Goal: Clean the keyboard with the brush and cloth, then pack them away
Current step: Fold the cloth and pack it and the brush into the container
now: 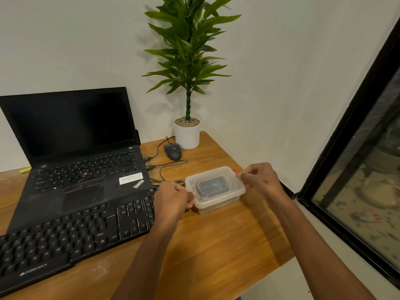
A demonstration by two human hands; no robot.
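Both hands, the left hand (171,199) and right hand (258,177), gripped the red end clips of the light, rigid, probably slippery plastic box (214,189), at the keyboard's (71,232) three o'clock.

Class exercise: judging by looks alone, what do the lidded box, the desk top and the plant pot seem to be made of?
Lidded box: translucent plastic; dark contents show through.
Desk top: wood or wood-look laminate; brown grain lines, slight sheen.
Plant pot: smooth matte white, ceramic or plastic; cannot tell which.

Lidded clear plastic box (216,188) sits just right of the black keyboard (71,237)
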